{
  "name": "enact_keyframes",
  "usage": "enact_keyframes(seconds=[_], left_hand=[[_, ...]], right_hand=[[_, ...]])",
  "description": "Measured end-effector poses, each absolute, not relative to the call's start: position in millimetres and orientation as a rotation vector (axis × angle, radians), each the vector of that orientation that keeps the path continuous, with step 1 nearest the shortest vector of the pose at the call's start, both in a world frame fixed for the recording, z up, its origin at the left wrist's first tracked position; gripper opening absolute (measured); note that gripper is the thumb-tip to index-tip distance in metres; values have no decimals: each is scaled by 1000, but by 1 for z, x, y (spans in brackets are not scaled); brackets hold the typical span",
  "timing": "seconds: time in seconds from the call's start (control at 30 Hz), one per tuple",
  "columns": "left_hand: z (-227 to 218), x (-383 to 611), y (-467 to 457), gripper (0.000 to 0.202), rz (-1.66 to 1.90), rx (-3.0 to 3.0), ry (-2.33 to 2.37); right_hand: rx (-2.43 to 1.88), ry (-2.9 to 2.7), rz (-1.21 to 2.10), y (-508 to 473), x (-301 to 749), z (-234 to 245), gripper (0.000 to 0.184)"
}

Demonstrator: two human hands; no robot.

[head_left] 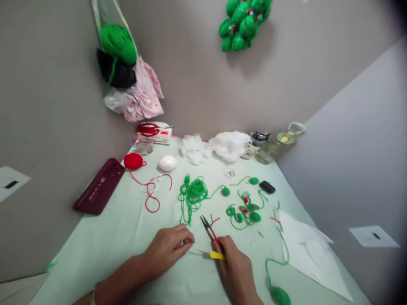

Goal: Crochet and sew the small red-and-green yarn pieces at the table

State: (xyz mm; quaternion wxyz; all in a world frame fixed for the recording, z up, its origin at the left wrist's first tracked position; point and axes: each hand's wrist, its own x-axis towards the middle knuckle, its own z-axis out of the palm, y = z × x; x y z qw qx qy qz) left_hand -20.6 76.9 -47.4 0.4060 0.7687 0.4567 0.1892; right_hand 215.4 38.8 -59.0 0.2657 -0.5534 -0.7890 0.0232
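Gripping one thread snips (208, 228), right hand (237, 267) clenched; left hand (168, 248) fingertips pinched together.

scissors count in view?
2: red-handled metal thread snips in the right hand; red-handled scissors on the white box at the back of the table. Others may be hidden.

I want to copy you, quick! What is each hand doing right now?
Left hand: fingers pinched together; what they pinch cannot be told.
Right hand: closed on the red scissors, blades open.

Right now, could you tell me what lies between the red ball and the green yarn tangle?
In the head view, a looping red strand lies there, with a white ball beside it.
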Motion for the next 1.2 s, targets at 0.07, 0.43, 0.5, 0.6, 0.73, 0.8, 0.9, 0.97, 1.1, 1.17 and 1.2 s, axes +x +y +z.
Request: enact_keyframes(seconds=[0.07,0.43,0.5,0.6,0.73,0.8,0.9,0.97,1.1,1.17,1.2], left_hand=[[-46,-20,76,17,507,1919,1149],[-52,-22,80,24,418,1907,1115],[-55,-24,81,25,408,1901,1104],[-58,-25,81,25,396,1890,1100],[-59,-24,81,24,406,1885,1086],[-56,-23,81,22,421,1887,1096],[-53,-21,80,19,431,1881,1116],[-52,-21,79,18,446,1887,1122],[-55,-21,81,16,494,1895,1114],[-58,-21,83,16,490,1886,1089],[-60,-21,84,15,488,1882,1073]], right_hand=[[-1496,-2138,107,39,218,-61,16],[-1649,-2164,18,41,212,-67,22],[-1655,-2212,36,40,211,-68,18],[-1628,-2264,160,37,211,-58,18],[-1622,-2091,576,53,217,-18,16],[-1647,-1978,610,78,222,8,19],[-1640,-1928,571,134,226,35,26],[-1678,-1929,540,175,226,41,29],[-1833,-2248,430,240,220,34,21],[-1819,-2355,342,259,214,33,21],[-1779,-2385,313,266,209,35,21]])
